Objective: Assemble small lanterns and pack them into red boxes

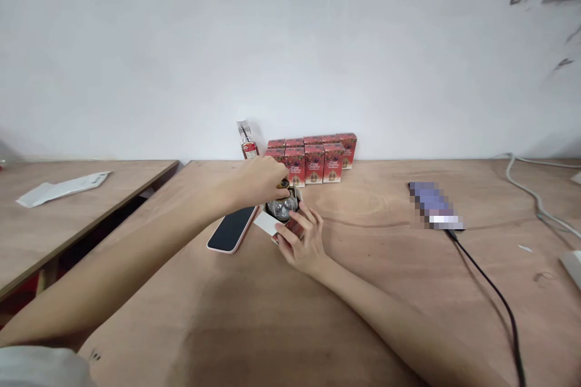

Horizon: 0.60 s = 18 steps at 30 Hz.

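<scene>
My right hand (304,243) is wrapped around a small open red box (295,227) with a white flap, low over the wooden table (363,290). My left hand (259,182) reaches over the box from the left. Its fingers pinch the gold top of a clear rounded object (281,208) that sits in the mouth of the box. Just left of the box lies a phone (231,228) with a dark screen and a pink case.
Several matching red boxes (318,158) stand in rows by the wall. A small clear packet (246,140) leans beside them. A blurred device (434,205) with a black cable (490,290) lies to the right. White cables (535,196) run at far right. A white bag (63,187) rests on the left table.
</scene>
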{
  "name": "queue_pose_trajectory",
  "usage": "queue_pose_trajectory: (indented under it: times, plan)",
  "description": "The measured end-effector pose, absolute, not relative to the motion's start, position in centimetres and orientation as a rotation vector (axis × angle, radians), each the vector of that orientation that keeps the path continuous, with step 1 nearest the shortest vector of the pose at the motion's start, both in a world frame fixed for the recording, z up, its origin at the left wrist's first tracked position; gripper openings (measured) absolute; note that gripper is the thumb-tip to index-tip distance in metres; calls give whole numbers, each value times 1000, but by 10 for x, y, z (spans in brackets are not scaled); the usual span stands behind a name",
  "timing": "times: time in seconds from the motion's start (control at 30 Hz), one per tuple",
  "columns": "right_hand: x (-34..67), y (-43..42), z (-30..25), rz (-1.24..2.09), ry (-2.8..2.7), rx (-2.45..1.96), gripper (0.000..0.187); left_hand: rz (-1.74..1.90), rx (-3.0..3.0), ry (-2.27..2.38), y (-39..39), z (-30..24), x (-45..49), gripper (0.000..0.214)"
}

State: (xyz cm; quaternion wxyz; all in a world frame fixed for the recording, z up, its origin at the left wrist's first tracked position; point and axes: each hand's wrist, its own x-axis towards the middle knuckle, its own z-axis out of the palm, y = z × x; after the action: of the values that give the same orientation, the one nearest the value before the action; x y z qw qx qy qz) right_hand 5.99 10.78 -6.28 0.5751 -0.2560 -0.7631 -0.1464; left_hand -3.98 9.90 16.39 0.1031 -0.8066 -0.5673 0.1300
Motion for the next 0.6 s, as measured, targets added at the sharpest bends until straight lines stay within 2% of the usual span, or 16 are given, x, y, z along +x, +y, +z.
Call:
queue_pose_trajectory:
  times: [0.17,0.4,0.6]
  plan:
    - [61,107,-62,-334,-1788,-587,49,394,-2378,-1606,97,151,-41,21]
    - [61,107,-63,-346,-1806,-580,53,357,-2480,-1432,102,116,-50,15]
    - [60,106,-63,-332,-1789,-581,51,221,-2622,-1435,100,105,-52,17]
